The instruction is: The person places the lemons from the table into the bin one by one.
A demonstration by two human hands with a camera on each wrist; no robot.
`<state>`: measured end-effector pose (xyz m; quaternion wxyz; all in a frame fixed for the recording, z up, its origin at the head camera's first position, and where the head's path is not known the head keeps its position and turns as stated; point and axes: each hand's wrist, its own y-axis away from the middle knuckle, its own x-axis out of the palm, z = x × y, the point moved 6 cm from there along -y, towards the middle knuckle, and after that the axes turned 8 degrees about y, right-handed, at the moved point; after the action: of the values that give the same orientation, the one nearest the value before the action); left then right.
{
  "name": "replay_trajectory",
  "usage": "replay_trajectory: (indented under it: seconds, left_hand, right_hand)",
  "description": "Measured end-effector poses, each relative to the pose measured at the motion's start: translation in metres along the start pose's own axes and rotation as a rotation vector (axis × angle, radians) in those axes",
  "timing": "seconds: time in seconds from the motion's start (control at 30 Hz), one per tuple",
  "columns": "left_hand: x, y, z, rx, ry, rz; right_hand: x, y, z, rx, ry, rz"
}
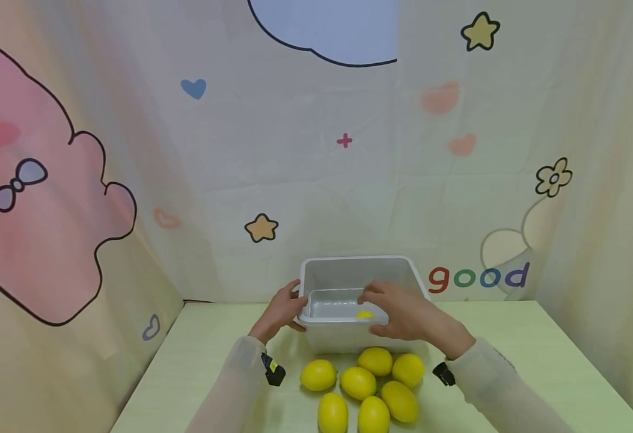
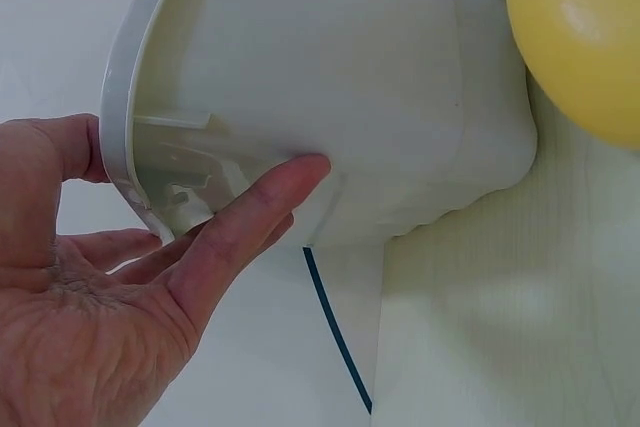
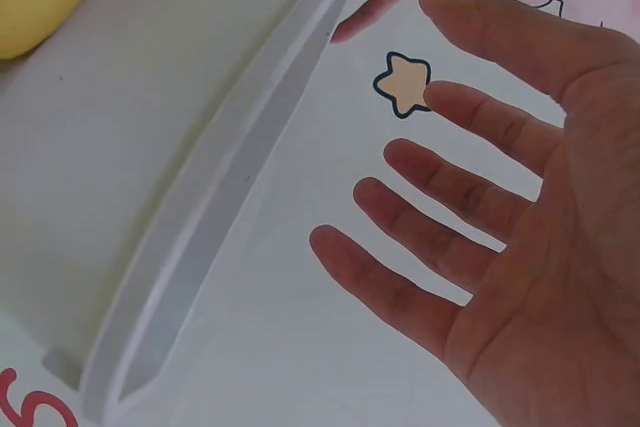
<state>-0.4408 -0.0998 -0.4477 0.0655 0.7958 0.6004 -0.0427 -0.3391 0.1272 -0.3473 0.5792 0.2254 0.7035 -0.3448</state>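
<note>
"How far along does it look?"

"Early, most likely. One lemon shows inside the white container, only its top visible over the front wall. More could be hidden there. Seven loose lemons lie outside on the table, so most appear left."

"Where exactly do they lie?"

"In a loose cluster before the container, toward the table's near edge, which falls out of frame. One sits a little apart, nearest the table's left edge. The container stands toward the back edge, near the wall cloth."

"And the hands?"

"The left hand grips the container's rim at its left end, fingers on both sides of it. The right hand is over the container's right part, its fingers spread apart and nothing between them."

"Anything in the way?"

"The front wall rises between the loose lemons and the inside, so anything going in would have to clear it. The right hand also covers part of the opening. The black wrist device on the left arm hangs near the leftmost lemon, apparently without touching. The printed star and word "good" are only backdrop."
</note>
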Motion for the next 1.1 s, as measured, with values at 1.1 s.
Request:
replay_trajectory:
  seconds: [1.1]
  left_hand:
    - [0.003, 0.0, 0.0, -0.003, -0.005, 0.009]
  right_hand:
    - [0.05, 0.082, 0.021, 0.053, -0.125, 0.179]
